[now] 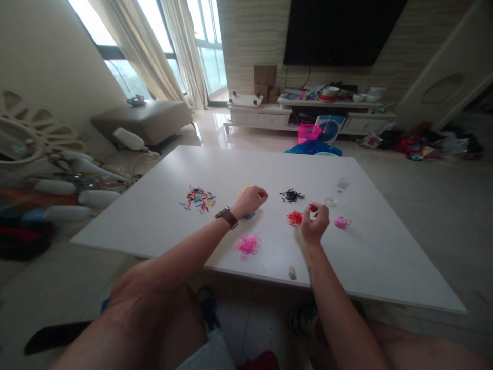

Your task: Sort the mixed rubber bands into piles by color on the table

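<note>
My left hand (251, 201), with a watch (227, 217) on its wrist, hovers over the yellow pile (245, 190) and the blue pile (249, 216), partly covering both. Its fingers are pinched; anything between them is too small to name. My right hand (316, 222) is beside the red pile (295, 218), fingers curled together, contents unclear. A black pile (292, 195) lies between and beyond my hands. Small mixed-colour pieces (198, 198) are heaped at the left. A pink pile (247, 245) sits nearer the front edge.
On the white table (377, 257), a pink-purple item (341, 222) and clear small containers (342, 183) stand at the right. A small cartoon-figure piece (292, 272) lies by the front edge. Beyond the table are a pink basket (308, 133) and a low cabinet (260, 117).
</note>
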Demonstrator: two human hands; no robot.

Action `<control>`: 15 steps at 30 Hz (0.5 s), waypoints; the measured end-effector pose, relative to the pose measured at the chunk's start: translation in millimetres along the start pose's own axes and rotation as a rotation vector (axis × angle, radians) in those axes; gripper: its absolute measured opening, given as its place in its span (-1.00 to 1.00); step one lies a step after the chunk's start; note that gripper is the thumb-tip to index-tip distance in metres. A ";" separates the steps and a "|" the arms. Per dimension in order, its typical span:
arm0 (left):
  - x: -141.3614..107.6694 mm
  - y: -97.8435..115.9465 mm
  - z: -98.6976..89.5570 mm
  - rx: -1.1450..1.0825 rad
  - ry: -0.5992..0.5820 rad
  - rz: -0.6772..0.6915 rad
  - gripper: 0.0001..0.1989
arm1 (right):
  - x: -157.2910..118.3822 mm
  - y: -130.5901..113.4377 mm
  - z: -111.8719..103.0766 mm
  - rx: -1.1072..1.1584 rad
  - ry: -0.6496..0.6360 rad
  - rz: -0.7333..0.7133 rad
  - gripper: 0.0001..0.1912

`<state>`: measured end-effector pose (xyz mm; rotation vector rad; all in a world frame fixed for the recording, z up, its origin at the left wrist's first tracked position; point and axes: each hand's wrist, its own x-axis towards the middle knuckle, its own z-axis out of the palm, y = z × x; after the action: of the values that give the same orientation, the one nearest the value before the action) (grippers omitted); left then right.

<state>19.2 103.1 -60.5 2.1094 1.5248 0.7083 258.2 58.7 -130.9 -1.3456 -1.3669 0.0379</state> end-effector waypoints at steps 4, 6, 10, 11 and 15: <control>-20.8 -65.8 -96.2 0.137 0.140 -0.173 -0.80 | -2.4 -19.9 16.8 -0.024 -0.176 -0.202 -0.87; -35.9 -98.2 -129.1 0.226 0.156 -0.298 -0.83 | -2.9 -41.7 35.4 -0.004 -0.317 -0.318 -0.89; -64.0 -145.0 -146.6 0.210 0.105 -0.377 -0.91 | -2.9 -101.5 95.7 0.023 -0.731 -0.495 -0.91; -69.0 -151.9 -144.6 0.196 0.104 -0.378 -0.92 | -2.9 -116.3 113.8 -0.007 -0.856 -0.511 -0.90; -80.1 -166.7 -135.4 0.133 0.062 -0.406 -0.94 | -5.6 -158.1 181.6 -0.135 -1.108 -0.503 -0.86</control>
<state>-208.9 83.1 -70.9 1.7911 2.0020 0.5394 28.4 117.5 -89.2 -1.0445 -2.6457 0.4048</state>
